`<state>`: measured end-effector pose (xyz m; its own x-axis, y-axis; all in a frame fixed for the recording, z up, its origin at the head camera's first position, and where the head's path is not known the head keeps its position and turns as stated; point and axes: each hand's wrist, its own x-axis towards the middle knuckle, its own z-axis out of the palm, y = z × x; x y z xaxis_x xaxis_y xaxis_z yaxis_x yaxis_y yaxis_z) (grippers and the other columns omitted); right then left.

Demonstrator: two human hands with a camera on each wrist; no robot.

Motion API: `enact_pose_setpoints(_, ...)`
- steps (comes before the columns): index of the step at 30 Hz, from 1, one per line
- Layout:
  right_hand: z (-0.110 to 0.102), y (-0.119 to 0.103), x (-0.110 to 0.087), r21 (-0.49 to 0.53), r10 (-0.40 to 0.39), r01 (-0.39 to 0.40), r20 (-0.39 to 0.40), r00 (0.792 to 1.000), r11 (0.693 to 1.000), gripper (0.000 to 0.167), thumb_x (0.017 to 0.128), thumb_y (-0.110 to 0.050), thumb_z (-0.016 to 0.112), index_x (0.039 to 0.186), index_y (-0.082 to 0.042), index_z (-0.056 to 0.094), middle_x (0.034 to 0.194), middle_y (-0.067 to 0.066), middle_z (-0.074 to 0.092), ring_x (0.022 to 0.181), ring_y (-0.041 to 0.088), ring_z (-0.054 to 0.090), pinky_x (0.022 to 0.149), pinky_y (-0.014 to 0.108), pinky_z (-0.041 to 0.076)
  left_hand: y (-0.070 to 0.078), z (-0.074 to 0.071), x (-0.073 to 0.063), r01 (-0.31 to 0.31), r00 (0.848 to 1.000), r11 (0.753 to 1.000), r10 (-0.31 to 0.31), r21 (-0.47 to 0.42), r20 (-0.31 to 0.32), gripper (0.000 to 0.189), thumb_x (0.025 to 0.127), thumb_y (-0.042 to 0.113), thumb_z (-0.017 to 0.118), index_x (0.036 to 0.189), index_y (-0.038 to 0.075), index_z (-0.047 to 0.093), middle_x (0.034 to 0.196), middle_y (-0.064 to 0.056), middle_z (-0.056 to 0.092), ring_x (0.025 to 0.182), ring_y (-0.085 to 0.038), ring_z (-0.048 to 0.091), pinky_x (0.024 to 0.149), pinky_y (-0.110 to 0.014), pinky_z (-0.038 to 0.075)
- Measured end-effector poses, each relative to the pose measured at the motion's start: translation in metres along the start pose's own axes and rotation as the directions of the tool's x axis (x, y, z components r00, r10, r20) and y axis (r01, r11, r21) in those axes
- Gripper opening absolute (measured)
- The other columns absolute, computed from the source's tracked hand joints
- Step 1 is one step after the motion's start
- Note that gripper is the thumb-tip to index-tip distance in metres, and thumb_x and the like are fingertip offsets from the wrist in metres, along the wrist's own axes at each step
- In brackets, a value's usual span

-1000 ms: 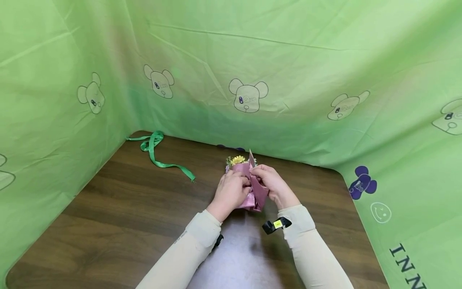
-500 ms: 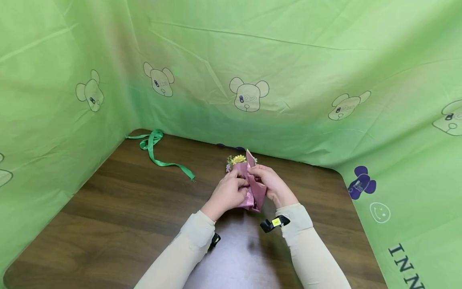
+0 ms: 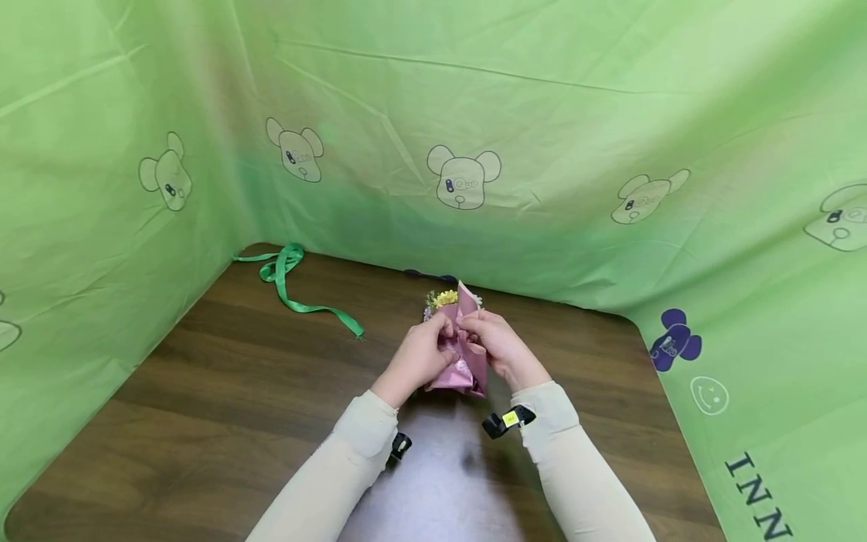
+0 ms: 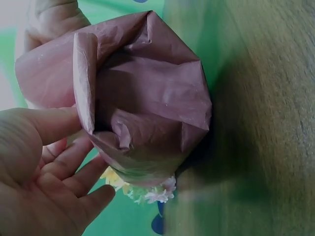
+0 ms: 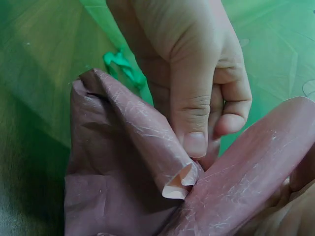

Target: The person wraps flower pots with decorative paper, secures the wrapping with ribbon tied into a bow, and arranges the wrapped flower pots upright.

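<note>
A small bouquet with yellow and white flowers stands between the hands, wrapped in pink-mauve wrapping paper. My left hand pinches a rolled paper edge between thumb and fingers; the left wrist view shows this left hand beside the wrap's hollow, folded base. On the other side, my right hand grips the overlapping paper flap near its pointed top. In the right wrist view the left hand comes from above, its thumb at the seam, while paper hides most of the right hand.
A loose green ribbon lies at the back left of the brown wooden table. Green cloth with printed bear heads encloses the back and both sides. Each wrist carries a black strap.
My left hand has shifted from lying over the wrap's front to pinching the paper edge. The right hand has moved slightly left with its flap, bringing the paper sides closer.
</note>
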<state>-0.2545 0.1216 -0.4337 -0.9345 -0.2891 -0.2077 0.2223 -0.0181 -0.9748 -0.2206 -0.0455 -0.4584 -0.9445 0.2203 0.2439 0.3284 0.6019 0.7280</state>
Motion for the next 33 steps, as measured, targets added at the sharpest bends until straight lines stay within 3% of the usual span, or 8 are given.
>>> enact_pose_setpoints(4,0.002,0.003,0.0,-0.033,-0.017,0.017,-0.009,1.0,0.999,0.016,0.1,-0.002,0.055,0.085,-0.008,0.056,0.068,-0.003,0.058,0.048,0.001,0.041,0.046,0.014,0.03,-0.007,0.001,0.003,0.007,1.0,0.999,-0.006,-0.046,0.022,0.014,0.086,0.014,0.082,0.093,0.014,0.07,0.092,0.0,0.072,0.086,-0.016,0.064,0.079,-0.032,0.053)
enact_pose_setpoints(9,0.008,0.005,-0.002,-0.083,-0.029,0.024,-0.052,0.998,0.996,0.013,0.1,-0.005,0.057,0.087,-0.006,0.057,0.071,-0.002,0.059,0.055,0.003,0.048,0.05,0.013,0.037,-0.019,0.001,0.008,0.041,0.997,0.991,-0.033,-0.125,0.066,0.008,0.09,0.02,0.079,0.098,0.017,0.078,0.102,0.003,0.075,0.098,-0.016,0.066,0.089,-0.036,0.053)
enact_pose_setpoints(14,0.012,0.006,-0.004,-0.199,-0.055,0.034,-0.099,0.994,0.979,0.009,0.1,-0.009,0.06,0.096,-0.001,0.06,0.08,-0.001,0.061,0.069,0.006,0.057,0.062,0.016,0.049,-0.023,-0.005,0.011,0.09,0.993,0.969,-0.07,-0.229,0.092,0.006,0.095,0.013,0.072,0.098,0.014,0.077,0.104,0.0,0.075,0.098,-0.017,0.065,0.087,-0.036,0.054)
enact_pose_setpoints(20,0.017,0.004,-0.006,-0.334,-0.099,0.06,-0.102,0.99,0.941,0.02,0.105,-0.02,0.058,0.096,-0.002,0.061,0.084,0.001,0.061,0.076,0.01,0.058,0.071,0.022,0.051,-0.024,-0.009,0.015,0.191,0.981,0.889,-0.184,-0.416,0.057,0.013,0.099,0.007,0.064,0.105,0.007,0.075,0.11,-0.007,0.073,0.102,-0.019,0.066,0.09,-0.036,0.055)
enact_pose_setpoints(26,0.018,0.002,-0.008,-0.335,-0.101,0.068,-0.082,0.992,0.94,0.024,0.107,-0.013,0.046,0.102,0.004,0.062,0.08,0.003,0.06,0.072,0.01,0.054,0.067,0.02,0.046,-0.024,-0.009,0.026,0.285,0.947,0.72,-0.315,-0.633,0.068,0.024,0.103,0.019,0.062,0.108,-0.003,0.072,0.11,-0.017,0.074,0.098,-0.02,0.072,0.093,-0.039,0.059)
enact_pose_setpoints(27,0.017,0.002,-0.008,-0.33,-0.098,0.068,-0.075,0.992,0.942,0.024,0.106,-0.012,0.045,0.104,0.006,0.062,0.08,0.003,0.06,0.072,0.01,0.054,0.066,0.02,0.046,-0.024,-0.01,0.028,0.298,0.94,0.705,-0.332,-0.643,0.072,0.027,0.102,0.022,0.064,0.107,-0.004,0.072,0.106,-0.018,0.075,0.094,-0.02,0.074,0.091,-0.04,0.059)
enact_pose_setpoints(29,0.017,0.002,-0.009,-0.324,-0.092,0.067,-0.06,0.994,0.943,0.025,0.106,-0.01,0.044,0.107,0.008,0.062,0.081,0.003,0.059,0.073,0.01,0.053,0.066,0.019,0.045,-0.024,-0.012,0.033,0.324,0.931,0.699,-0.356,-0.638,0.083,0.03,0.1,0.026,0.067,0.105,-0.003,0.072,0.099,-0.018,0.076,0.086,-0.02,0.075,0.088,-0.041,0.06)
enact_pose_setpoints(33,0.017,0.003,-0.011,-0.33,-0.094,0.078,-0.034,0.995,0.941,0.026,0.106,-0.008,0.043,0.108,0.009,0.062,0.082,0.004,0.06,0.075,0.011,0.054,0.067,0.019,0.045,-0.019,-0.017,0.041,0.372,0.921,0.735,-0.369,-0.567,0.126,0.028,0.095,0.027,0.073,0.097,-0.002,0.072,0.086,-0.012,0.075,0.072,-0.016,0.073,0.086,-0.048,0.06)
